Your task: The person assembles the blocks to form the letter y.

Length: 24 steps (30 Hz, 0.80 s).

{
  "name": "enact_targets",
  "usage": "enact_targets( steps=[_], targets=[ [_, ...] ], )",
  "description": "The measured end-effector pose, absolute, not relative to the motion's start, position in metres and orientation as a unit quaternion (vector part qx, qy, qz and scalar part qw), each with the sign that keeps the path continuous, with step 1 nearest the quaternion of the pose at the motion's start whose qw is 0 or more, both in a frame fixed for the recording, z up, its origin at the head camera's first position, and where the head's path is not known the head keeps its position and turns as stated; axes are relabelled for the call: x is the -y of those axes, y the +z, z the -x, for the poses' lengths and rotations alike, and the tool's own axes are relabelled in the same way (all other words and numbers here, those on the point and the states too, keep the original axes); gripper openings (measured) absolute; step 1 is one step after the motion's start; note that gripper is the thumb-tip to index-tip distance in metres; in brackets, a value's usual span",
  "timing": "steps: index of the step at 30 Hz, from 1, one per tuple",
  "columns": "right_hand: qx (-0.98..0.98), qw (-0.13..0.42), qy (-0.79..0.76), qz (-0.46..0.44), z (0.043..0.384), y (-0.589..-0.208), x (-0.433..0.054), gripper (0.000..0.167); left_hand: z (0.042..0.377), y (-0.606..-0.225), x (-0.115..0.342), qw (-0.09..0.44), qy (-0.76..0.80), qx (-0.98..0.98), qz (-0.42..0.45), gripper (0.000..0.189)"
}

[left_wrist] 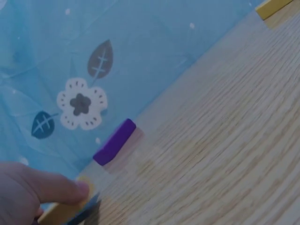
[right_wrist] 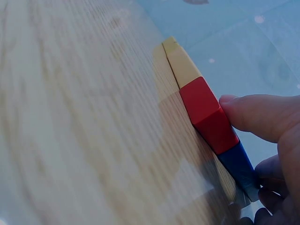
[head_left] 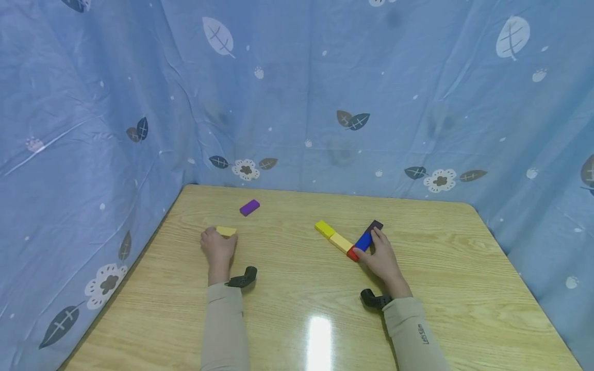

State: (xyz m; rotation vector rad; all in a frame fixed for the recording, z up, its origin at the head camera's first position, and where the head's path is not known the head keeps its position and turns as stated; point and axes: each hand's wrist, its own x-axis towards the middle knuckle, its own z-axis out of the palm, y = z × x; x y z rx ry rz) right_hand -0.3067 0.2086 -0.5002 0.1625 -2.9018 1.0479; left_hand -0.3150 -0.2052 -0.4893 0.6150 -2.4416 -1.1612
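Head view: at left, left hand [head_left: 219, 251] pinches cream block [head_left: 226, 231]; right of centre, right hand [head_left: 383, 261] grips blue block [head_left: 363, 242], thumb on red block [head_left: 351, 254].

Head view down over both hands [head_left: 218, 249] [head_left: 382, 259]

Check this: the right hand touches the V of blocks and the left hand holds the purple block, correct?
No: the left hand holds a pale yellow block; the purple block lies apart, beyond it, as the head view shows. The right hand does touch the V of blocks.
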Motion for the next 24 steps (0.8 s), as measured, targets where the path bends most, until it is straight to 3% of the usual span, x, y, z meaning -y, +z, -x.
enact_targets(
  steps=[19, 24],
  targets=[
    [0.937, 0.033, 0.344, -0.058, 0.307, -0.500, -0.209, 0.088, 0.323, -0.482, 0.186, 0.184, -0.546, 0.813, -0.081, 0.074],
    [0.936, 0.033, 0.346, -0.059, 0.307, -0.500, -0.209, 0.088, 0.324, -0.480, 0.177, 0.150, -0.567, 0.809, -0.048, 0.073]
  ],
)
